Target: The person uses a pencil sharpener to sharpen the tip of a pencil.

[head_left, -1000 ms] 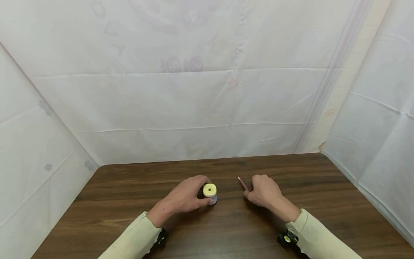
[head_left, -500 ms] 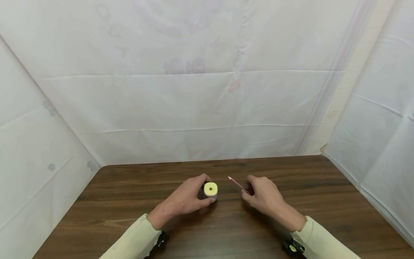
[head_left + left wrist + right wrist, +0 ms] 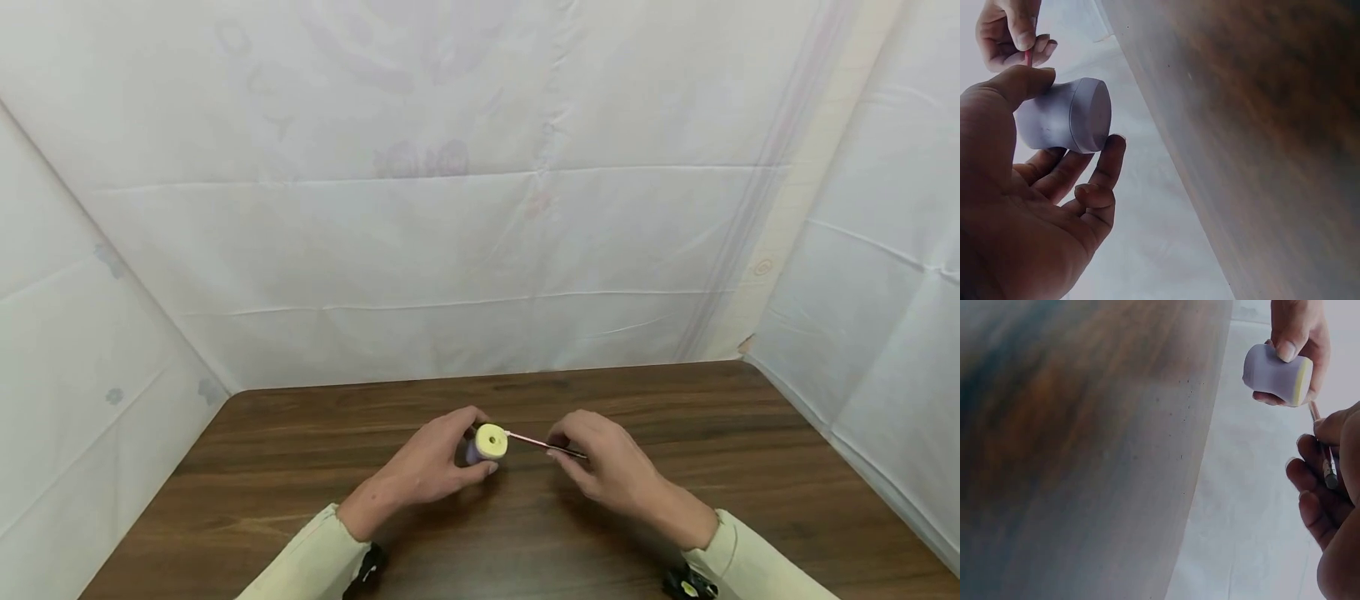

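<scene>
My left hand (image 3: 431, 467) grips a small lilac sharpener with a yellow holed top (image 3: 487, 442), lifted off the brown table and tilted toward the right. The same sharpener (image 3: 1069, 116) shows in the left wrist view between thumb and fingers, and the sharpener (image 3: 1275, 374) appears again in the right wrist view. My right hand (image 3: 600, 467) pinches a thin red pencil (image 3: 536, 442), whose tip sits at the right edge of the yellow top. In the right wrist view the pencil (image 3: 1322, 444) runs from my fingers up to the sharpener.
The dark wooden table (image 3: 300, 467) is closed in by white sheeting (image 3: 450, 250) at the back and both sides. Cream sleeves (image 3: 300, 567) cover both forearms, with a wrist camera on each.
My right hand has carried the pencil leftward until its tip meets the sharpener's yellow top. My left hand has raised and tilted the sharpener slightly toward the pencil.
</scene>
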`<state>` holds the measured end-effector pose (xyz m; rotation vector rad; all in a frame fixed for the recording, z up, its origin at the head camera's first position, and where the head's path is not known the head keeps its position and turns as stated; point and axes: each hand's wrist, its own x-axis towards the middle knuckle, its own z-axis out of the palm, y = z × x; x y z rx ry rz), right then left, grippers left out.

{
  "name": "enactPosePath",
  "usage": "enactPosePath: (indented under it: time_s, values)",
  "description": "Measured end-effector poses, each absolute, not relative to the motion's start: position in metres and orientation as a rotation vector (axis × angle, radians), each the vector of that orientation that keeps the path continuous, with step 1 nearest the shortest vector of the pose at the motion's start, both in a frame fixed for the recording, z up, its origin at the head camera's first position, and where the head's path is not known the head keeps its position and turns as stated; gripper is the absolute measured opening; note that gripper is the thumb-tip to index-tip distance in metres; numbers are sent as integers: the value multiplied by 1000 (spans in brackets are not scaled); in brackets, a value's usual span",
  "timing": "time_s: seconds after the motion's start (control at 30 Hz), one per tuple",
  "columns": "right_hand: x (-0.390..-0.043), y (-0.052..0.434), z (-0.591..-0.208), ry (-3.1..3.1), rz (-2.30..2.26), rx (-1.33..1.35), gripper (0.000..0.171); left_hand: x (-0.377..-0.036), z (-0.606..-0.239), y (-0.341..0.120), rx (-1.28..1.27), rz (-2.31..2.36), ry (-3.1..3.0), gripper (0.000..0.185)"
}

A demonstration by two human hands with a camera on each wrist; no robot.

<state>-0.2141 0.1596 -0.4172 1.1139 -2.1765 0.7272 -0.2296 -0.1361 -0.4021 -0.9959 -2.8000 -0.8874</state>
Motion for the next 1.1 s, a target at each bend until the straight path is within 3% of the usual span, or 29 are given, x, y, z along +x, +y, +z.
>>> enactPosePath:
  time_s: [0.7, 0.93, 1.1]
  values:
    - [-217, 157, -407, -1999, 726, 1250, 31, -223, -396, -138, -1151, -920, -2610, 39]
    - [-214, 154, -406, -1939, 761, 1313, 5, -220, -399, -133, -1284, -1067, -2491, 33]
    - [-210, 153, -405, -1888, 756, 1323, 14, -219, -400, -130, -1353, -1162, -2383, 26]
